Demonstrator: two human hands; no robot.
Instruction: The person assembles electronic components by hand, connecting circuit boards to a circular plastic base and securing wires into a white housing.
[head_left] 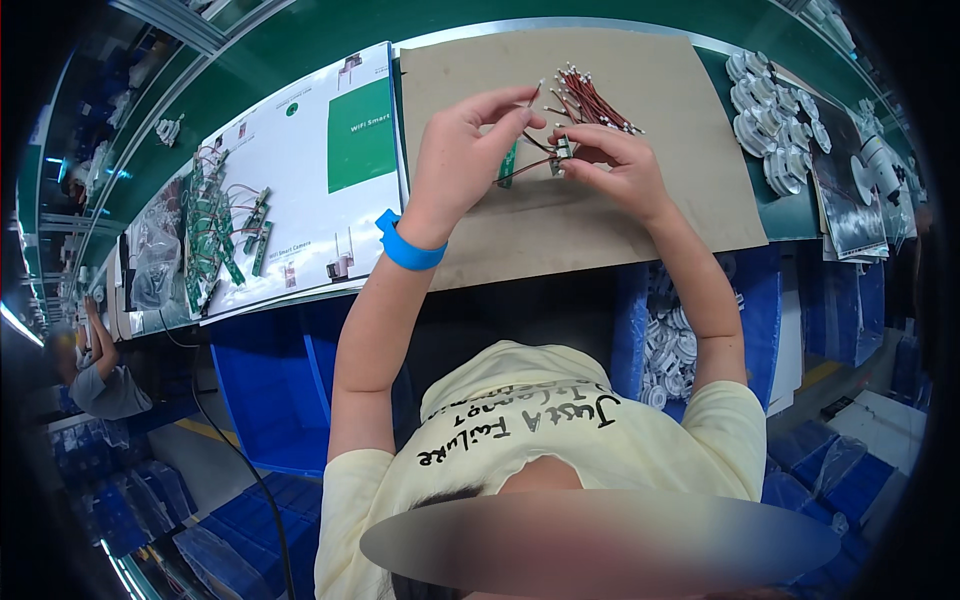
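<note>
Flat white carton with a green square panel at ten o'clock; glossy dark printed sheet at three o'clock

Head camera, looking down, close overhead

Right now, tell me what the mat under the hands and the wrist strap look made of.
The mat looks like plain cardboard or fibreboard: matte, brown, flat, cut edges. The wrist strap on the left hand looks like soft plastic or rubber: smooth, bright blue, bending round the wrist.
</note>
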